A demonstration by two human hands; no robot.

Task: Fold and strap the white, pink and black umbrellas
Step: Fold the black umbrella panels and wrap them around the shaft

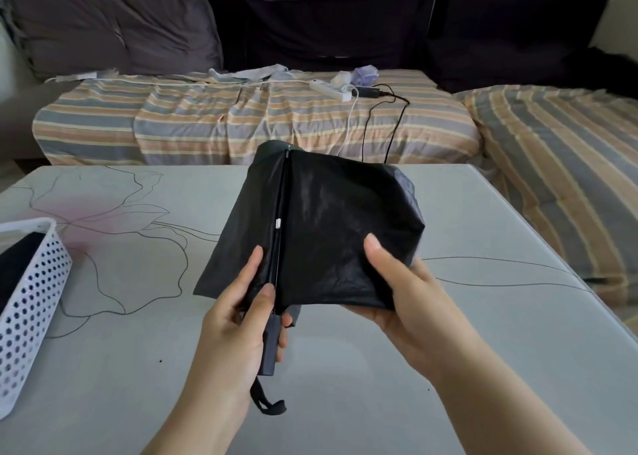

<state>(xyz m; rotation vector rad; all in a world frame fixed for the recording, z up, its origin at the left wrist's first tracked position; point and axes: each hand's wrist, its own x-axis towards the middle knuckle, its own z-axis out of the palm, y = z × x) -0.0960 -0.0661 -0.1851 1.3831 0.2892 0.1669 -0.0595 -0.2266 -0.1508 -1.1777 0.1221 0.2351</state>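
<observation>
I hold the black umbrella (310,227) above the tabletop (483,316): my left hand (238,320) grips its handle (271,344), my right hand (400,289) pinches a loose canopy panel. If my fingers (374,247) slip, the pleats may bunch and the strap won't close.
</observation>
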